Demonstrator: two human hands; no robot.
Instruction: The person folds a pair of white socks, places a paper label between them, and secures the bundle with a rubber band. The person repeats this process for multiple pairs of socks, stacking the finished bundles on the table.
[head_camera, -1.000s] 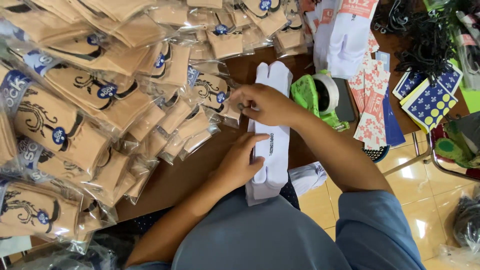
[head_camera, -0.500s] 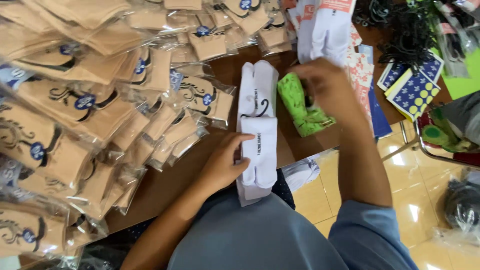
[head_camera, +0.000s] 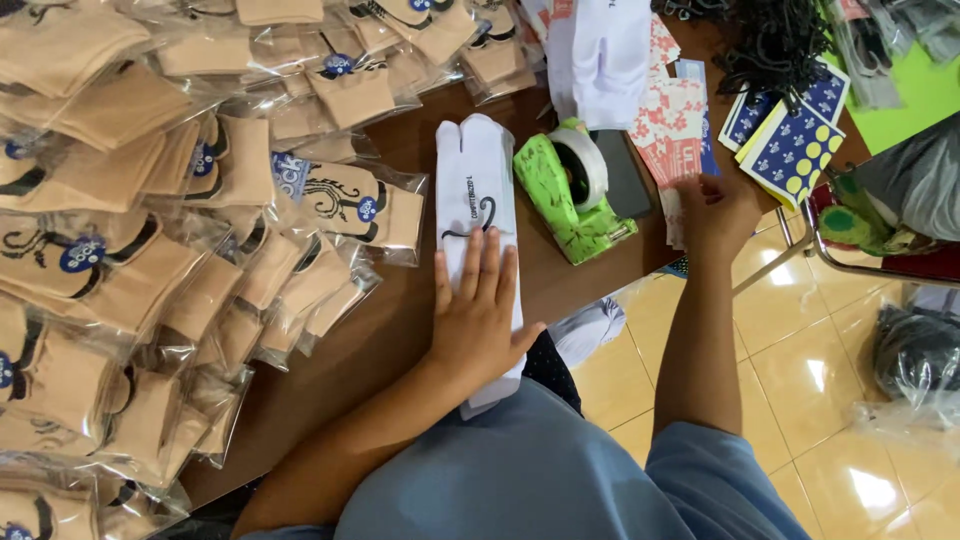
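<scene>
A pair of white split-toe socks (head_camera: 473, 180) with a black curl print lies lengthwise on the brown table (head_camera: 400, 150). My left hand (head_camera: 480, 310) rests flat on the near end of the socks, fingers spread. My right hand (head_camera: 715, 205) reaches to the right and touches a stack of red-and-white patterned cards (head_camera: 675, 125) at the table's edge; I cannot tell whether it grips one. A green tape dispenser (head_camera: 572, 190) with a white roll stands between the two hands.
Many beige socks in clear bags (head_camera: 150, 200) are piled over the left side of the table. White socks (head_camera: 605, 50), blue dotted cards (head_camera: 790, 140) and black cords (head_camera: 780, 40) lie at the back right. A chair (head_camera: 880, 230) stands on the tiled floor.
My right hand left the socks, passed over the tape dispenser and reached the patterned cards. My left hand stayed flat on the white socks.
</scene>
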